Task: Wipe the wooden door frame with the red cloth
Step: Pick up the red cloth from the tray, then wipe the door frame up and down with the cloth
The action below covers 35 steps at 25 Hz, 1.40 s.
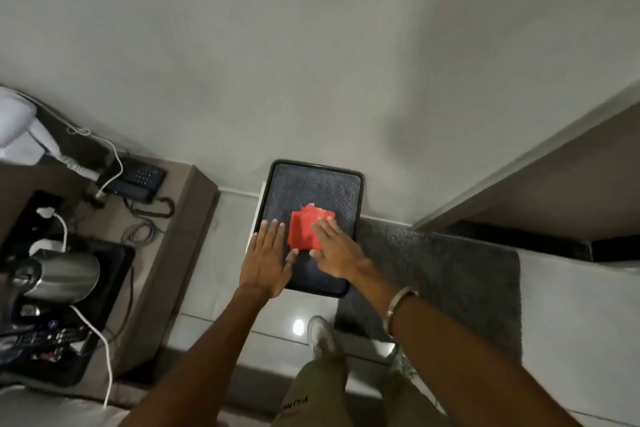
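A folded red cloth lies on a black tray that stands on a low surface against the wall. My right hand rests flat on the cloth's right side, fingers spread. My left hand lies flat and open on the tray's left edge, its thumb touching the cloth's lower left corner. A pale door frame runs diagonally at the right, with a dark opening behind it.
A brown desk at the left carries a black telephone, a steel kettle, remotes and white cables. A dark grey mat covers the floor at the right. My shoes and legs are below.
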Motion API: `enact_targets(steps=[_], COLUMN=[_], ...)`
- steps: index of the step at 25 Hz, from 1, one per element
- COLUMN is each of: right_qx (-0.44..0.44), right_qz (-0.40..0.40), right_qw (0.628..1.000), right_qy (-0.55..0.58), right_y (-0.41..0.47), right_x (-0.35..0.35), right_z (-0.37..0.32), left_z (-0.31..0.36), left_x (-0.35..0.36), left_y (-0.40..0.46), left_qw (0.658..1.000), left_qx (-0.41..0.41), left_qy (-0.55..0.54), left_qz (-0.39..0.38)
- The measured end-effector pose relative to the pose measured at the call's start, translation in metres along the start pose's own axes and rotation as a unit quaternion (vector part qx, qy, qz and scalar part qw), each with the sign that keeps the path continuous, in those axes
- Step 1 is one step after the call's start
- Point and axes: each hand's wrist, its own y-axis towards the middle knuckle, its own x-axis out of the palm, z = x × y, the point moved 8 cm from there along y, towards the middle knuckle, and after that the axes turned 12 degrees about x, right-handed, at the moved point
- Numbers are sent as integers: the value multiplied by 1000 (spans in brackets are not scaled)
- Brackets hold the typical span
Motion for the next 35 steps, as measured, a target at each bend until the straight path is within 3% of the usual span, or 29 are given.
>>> enact_targets(steps=[9, 12, 14, 15, 16, 17, 19, 20, 21, 24, 28, 32, 35], right_qx=[52, 65, 88, 138, 186, 221, 207, 180, 143, 42, -14, -21, -25], right_qz=[66, 154, 119, 64, 30, 7, -48, -74, -83, -52, 71, 293, 493], right_qw=[984, 980, 988, 970, 929, 862, 696, 628, 585, 549, 502, 467, 471], right_qy=[-159, -112, 54, 189, 320, 456, 685, 754, 794, 833, 862, 834, 731], right_y=[78, 82, 73, 63, 51, 33, -12, -32, -53, -117, -184, -258, -322], right_x=[66, 25, -20, -32, -47, -61, -88, -101, -123, -191, -261, -317, -361], right_z=[-26, -30, -17, -1, 18, 33, 50, 55, 62, 102, 173, 241, 266], left_z=[-39, -28, -15, -3, 12, 25, 61, 76, 99, 188, 315, 410, 460], left_x=[52, 39, 17, 1, -19, -38, -82, -102, -126, -195, -263, -313, -359], left_y=[23, 18, 16, 14, 16, 20, 29, 34, 41, 62, 80, 82, 78], left_qw=[1000, 1000, 999, 997, 996, 993, 984, 979, 973, 943, 878, 812, 762], left_qx=[15, 21, 16, 17, 24, 36, 64, 76, 95, 194, 326, 401, 426], left_qy=[-9, -15, -27, -30, -31, -30, -24, -21, -16, 30, 98, 135, 153], left_qz=[-5, 15, 43, 62, 86, 109, 163, 188, 211, 267, 337, 403, 463])
